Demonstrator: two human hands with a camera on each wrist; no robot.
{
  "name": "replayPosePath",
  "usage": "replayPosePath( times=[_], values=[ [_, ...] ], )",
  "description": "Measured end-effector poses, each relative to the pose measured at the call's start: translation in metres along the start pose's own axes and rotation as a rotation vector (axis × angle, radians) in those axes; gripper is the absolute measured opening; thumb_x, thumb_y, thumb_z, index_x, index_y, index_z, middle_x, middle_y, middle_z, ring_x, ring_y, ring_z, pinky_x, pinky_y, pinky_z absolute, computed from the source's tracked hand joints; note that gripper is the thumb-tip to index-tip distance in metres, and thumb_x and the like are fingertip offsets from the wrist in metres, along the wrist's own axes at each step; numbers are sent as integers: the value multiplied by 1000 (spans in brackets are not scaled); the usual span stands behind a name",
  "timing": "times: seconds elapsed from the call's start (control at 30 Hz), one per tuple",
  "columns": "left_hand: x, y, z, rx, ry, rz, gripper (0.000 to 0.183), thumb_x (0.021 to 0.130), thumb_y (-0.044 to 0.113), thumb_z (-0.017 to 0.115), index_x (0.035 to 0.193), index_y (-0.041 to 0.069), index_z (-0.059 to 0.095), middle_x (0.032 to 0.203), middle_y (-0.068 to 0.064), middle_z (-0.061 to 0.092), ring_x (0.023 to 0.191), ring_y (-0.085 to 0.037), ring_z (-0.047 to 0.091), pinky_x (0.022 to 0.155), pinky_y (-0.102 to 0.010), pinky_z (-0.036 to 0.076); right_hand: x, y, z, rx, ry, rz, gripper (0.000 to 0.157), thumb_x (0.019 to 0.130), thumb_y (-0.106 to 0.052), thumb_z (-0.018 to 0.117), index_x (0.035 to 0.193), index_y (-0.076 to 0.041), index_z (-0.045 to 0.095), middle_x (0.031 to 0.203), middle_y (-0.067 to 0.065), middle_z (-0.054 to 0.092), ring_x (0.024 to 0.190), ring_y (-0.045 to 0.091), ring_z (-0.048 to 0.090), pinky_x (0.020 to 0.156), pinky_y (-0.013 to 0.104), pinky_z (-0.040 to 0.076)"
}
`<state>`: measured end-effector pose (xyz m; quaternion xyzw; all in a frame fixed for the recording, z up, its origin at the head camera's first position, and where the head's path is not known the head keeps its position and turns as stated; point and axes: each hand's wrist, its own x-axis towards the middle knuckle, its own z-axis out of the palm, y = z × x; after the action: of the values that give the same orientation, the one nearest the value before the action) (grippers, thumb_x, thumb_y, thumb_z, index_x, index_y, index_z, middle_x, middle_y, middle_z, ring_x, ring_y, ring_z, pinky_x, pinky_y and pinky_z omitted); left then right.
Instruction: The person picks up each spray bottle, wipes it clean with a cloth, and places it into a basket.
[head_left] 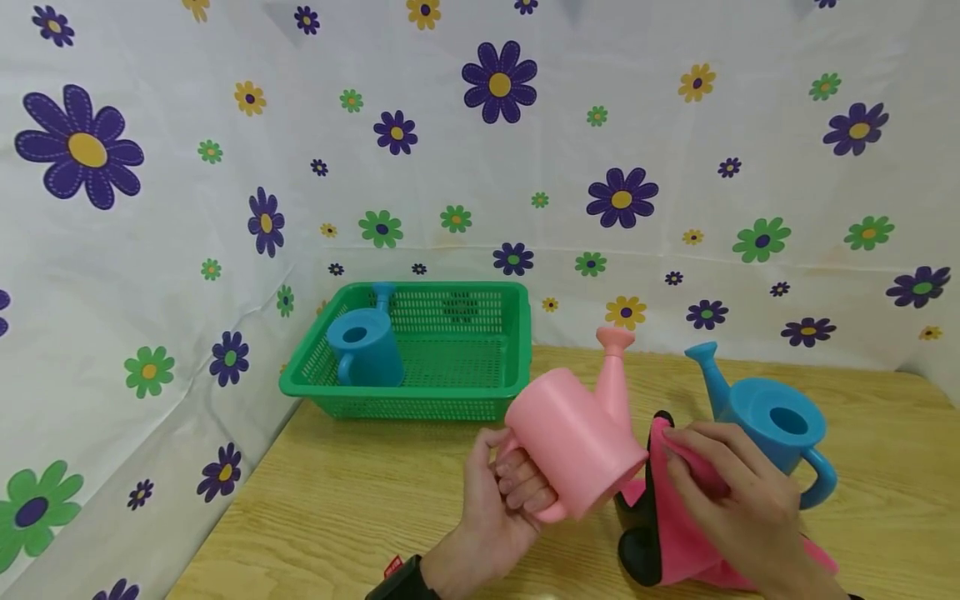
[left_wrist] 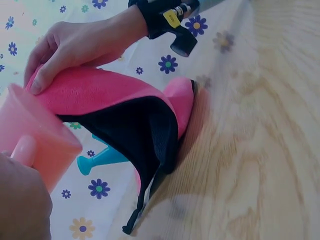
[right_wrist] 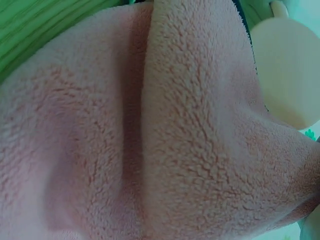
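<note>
My left hand (head_left: 502,500) grips a pink watering can (head_left: 570,433) by its handle, above the table. The can is tilted, its spout rising on the right and its base angled toward the right hand. With thumb and fingers, my right hand (head_left: 750,492) pinches a fluffy pink cloth (head_left: 686,546) with black edging. In the left wrist view, the raised part of the cloth (left_wrist: 110,92) arches beside the can's base and shows a black underside. Pink fabric (right_wrist: 190,120) fills most of the right wrist view. Just behind the right hand stands a blue watering can (head_left: 776,408).
A green perforated basket (head_left: 457,390) sits at the back left of the wooden table (head_left: 337,500), with another blue watering can (head_left: 367,350) upright in it. A white flower-patterned sheet (head_left: 420,183) hangs behind the table and along its left side.
</note>
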<state>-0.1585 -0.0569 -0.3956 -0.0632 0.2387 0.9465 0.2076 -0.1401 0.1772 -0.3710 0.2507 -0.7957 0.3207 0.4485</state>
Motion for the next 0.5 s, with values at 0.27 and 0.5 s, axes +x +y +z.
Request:
replayPosePath(
  times=[0.27,0.5],
  values=[
    [-1,-1,4,-112,29,63,40,84,29,48,54,20,23,48,10,24,40,-5,22,43,-19,20,1,-7,11,74,-21,-58,51,93,-46,58,94,2,75,88,12,70,78,17,64,88,4,42],
    [0,-4,6,-133,91,101,40,84,29,47,54,20,22,47,10,23,41,-5,21,43,-19,19,-1,-12,22,84,-69,-85,47,94,-46,57,96,-2,75,89,8,70,78,15,64,86,5,46]
  ],
)
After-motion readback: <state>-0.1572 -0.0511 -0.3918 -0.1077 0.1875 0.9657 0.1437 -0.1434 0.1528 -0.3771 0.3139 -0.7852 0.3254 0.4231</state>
